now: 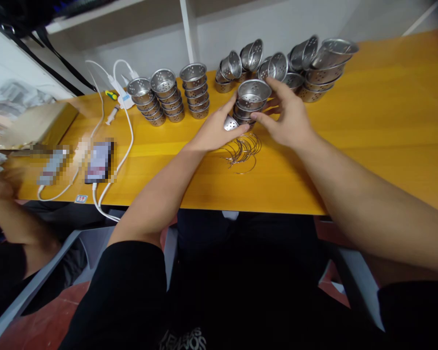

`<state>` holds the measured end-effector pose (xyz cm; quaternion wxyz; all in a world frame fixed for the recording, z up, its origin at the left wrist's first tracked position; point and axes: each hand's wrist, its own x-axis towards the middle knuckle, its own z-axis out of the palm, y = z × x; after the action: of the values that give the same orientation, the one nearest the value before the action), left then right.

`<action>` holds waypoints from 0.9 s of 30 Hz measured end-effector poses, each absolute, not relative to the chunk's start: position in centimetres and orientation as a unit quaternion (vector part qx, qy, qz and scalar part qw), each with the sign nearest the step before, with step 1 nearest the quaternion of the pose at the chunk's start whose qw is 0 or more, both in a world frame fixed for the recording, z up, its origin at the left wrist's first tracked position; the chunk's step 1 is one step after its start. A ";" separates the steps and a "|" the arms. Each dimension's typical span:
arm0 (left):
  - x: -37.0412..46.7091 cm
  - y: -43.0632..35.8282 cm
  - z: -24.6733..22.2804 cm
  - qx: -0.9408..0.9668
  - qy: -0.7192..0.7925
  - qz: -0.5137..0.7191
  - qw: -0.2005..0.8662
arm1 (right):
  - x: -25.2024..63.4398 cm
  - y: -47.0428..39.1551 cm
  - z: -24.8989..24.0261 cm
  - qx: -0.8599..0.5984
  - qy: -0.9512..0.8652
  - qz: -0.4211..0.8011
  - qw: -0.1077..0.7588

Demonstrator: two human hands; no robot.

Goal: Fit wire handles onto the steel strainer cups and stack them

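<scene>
The shiny cup stack (253, 95) stands between the 2 hands, toward the table's (372, 126) far edge. The right hand (290, 116) is spread by its right side. The left hand (215, 127) is by its left; I can't tell its grip. Bendy wires (244, 150) lie nearer the front edge.

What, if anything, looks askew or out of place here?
Several perforated metal cups at the back right lean at odd angles, unlike the three neater stacks left of them. Thin curved wires lie in a loose tangle. No spill shows.
</scene>
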<state>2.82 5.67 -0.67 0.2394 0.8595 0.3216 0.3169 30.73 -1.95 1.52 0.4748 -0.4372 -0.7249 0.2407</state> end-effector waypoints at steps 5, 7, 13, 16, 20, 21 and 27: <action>3.0 6.7 -1.6 0.861 0.333 0.319 0.215 | 30.5 -1.7 1.2 -0.435 -0.730 0.244 0.467; 2.8 7.1 -1.8 0.852 0.343 0.334 0.212 | 30.3 -1.8 1.5 -0.433 -0.740 0.250 0.451; 0.8 7.6 -0.8 0.834 0.341 0.380 0.207 | 30.4 -2.5 2.2 -0.455 -0.725 0.218 0.469; 0.2 7.7 -0.1 0.840 0.320 0.389 0.201 | 30.3 -3.0 2.8 -0.455 -0.681 0.174 0.547; 0.8 7.0 0.7 0.845 0.308 0.394 0.188 | 29.4 -4.7 4.2 -0.435 -0.701 0.161 0.542; 1.1 6.6 0.9 0.846 0.310 0.392 0.184 | 29.1 -5.2 4.6 -0.427 -0.716 0.169 0.527; 1.9 4.4 2.0 0.873 0.292 0.347 0.180 | 27.3 -6.4 5.2 -0.341 -0.817 0.218 0.411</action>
<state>1.88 4.44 2.04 0.1799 0.8729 0.2922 0.3469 27.31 -6.37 5.20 0.4106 -0.3414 -0.8170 0.2177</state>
